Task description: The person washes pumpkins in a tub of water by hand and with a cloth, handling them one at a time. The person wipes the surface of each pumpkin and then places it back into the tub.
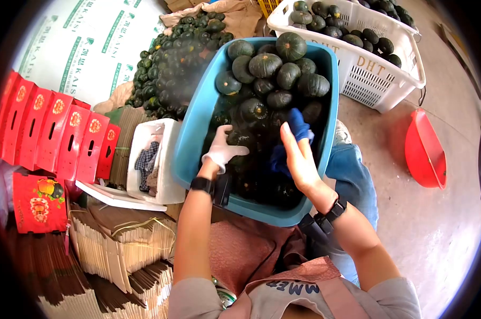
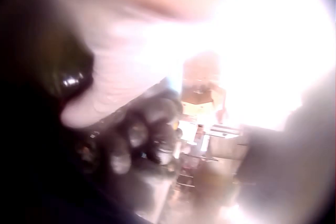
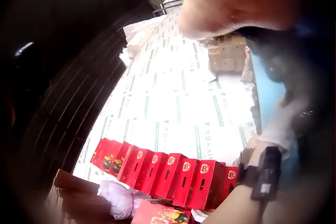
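Reaching into a blue tub (image 1: pixel 190 149) of dark green squashes (image 1: pixel 265 65) with both grips.
Spreading thumb and fingers wide in the white-gloved left grip (image 1: pixel 223 149), touching the left side of a squash (image 1: pixel 242 139) lying in the tub's nearer half; holding dark blue cloth (image 1: pixel 300 125) in the right grip (image 1: pixel 302 162), to the right of that squash and apart from it. Piled higher toward the tub's far end. Too blurred in the left wrist view for finger detail.
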`<move>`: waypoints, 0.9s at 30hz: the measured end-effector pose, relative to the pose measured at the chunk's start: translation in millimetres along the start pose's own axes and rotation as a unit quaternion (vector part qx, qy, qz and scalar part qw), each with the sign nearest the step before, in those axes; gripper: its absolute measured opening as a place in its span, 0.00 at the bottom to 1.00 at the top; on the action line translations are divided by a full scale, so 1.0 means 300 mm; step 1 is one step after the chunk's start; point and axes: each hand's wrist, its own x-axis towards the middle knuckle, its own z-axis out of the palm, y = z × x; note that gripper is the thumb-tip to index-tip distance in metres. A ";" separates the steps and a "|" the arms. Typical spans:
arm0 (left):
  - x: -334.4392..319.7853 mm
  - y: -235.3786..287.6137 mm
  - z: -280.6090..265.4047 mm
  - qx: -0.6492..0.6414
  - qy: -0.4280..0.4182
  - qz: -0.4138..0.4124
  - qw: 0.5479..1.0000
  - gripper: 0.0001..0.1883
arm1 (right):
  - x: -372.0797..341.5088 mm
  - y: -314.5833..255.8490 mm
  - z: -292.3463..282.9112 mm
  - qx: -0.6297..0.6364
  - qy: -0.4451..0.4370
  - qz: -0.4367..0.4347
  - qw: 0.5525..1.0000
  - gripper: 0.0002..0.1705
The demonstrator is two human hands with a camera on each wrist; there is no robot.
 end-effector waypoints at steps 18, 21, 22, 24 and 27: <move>-0.258 0.293 0.260 -0.489 0.164 0.155 0.843 0.41 | 0.073 0.085 0.085 0.497 -0.057 0.255 0.827 0.30; -0.196 0.254 0.295 -0.444 0.227 0.234 0.835 0.31 | 0.046 0.110 0.131 0.494 -0.016 0.228 0.839 0.36; -0.178 0.228 0.293 -0.442 0.233 0.242 0.832 0.29 | 0.049 0.138 0.131 0.493 -0.014 0.228 0.839 0.36; -0.115 0.115 0.270 -0.419 0.192 0.233 0.856 0.27 | 0.079 0.200 0.115 0.439 -0.037 0.240 0.865 0.39; -0.142 0.116 0.212 -0.248 0.206 0.233 0.918 0.26 | 0.106 0.112 0.072 0.372 -0.020 0.231 0.899 0.42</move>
